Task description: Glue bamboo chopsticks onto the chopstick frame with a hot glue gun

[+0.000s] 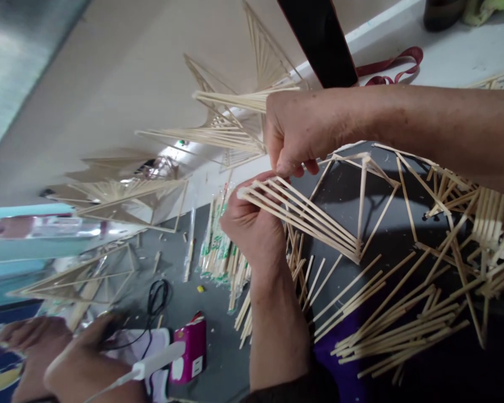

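My left hand (256, 224) reaches up from the bottom, its fingers closed around the end of a wooden stick frame (315, 224). Several thin sticks in this frame run side by side like a fan, with whitish blobs at the near-left tip. My right hand (292, 137) comes in from the right with its fingers pinched, touching the left fingertips beside the stick ends. Whatever lies inside that pinch is hidden. More joined sticks (363, 196) extend from the frame over the dark grey table (218, 313).
Loose sticks (399, 324) lie at lower right, bagged sticks (222, 240) left of my hands. Finished stick structures (231, 123) stand along the wall. A black slab (319, 39) with a red strap is above. Another person's hands (88, 358) are lower left, near a magenta box (193, 347).
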Tool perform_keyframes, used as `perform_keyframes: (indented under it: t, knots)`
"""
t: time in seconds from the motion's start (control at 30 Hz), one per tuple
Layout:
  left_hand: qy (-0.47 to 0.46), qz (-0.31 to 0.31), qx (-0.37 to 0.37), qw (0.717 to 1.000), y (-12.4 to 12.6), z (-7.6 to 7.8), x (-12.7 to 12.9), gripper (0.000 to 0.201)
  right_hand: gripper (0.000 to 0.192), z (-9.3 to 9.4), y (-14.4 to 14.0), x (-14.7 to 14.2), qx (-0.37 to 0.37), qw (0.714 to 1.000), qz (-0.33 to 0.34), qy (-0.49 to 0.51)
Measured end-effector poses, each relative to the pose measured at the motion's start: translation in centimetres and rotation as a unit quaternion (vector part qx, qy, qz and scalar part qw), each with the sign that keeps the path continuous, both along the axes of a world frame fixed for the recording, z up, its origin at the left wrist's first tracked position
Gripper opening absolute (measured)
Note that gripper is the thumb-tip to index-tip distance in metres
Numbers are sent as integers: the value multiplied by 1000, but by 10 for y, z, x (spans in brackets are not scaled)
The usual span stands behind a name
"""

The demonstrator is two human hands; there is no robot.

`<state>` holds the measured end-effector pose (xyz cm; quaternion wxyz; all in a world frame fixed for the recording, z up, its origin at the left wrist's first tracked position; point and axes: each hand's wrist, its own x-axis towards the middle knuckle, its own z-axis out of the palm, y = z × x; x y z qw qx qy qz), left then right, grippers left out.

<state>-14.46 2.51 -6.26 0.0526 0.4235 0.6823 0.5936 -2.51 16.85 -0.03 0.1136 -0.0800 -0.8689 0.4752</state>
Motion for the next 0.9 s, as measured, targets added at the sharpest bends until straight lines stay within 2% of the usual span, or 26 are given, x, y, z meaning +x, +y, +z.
perform_keyframes:
  t: [0.33,0.43,0.5,0.6,0.67,0.73,0.8,0.83,0.87,0.9]
  knots:
    - [13,-6,10,1000,0,-3,0,12,14,6,-2,5,23,999,-21,-22]
    - [3,-13,6,1000,-1,-2,0,20,15,11,2,19,43,997,-71,-1]
    - [-1,-31,14,999,-1,-1,0,28,20,15,6,31,52,990,-130,19]
    - [0,-71,30,997,-1,1,-1,27,24,28,1,54,52,976,-210,33]
    - [-5,-90,28,996,0,1,-3,22,26,40,-13,73,37,967,-252,19]
    - [-15,-93,23,995,2,-1,-6,19,24,49,-36,94,35,945,-325,14]
    - [-23,-94,13,995,5,-3,-9,17,20,50,-64,114,45,926,-375,0]
    - [-27,-94,8,995,7,-4,-10,17,19,46,-78,122,41,925,-376,-21]
    - [-31,-96,5,995,9,-4,-10,17,18,39,-90,129,14,932,-350,-93]
    - [-37,-97,6,995,11,-5,-10,17,16,30,-101,134,-10,934,-336,-122]
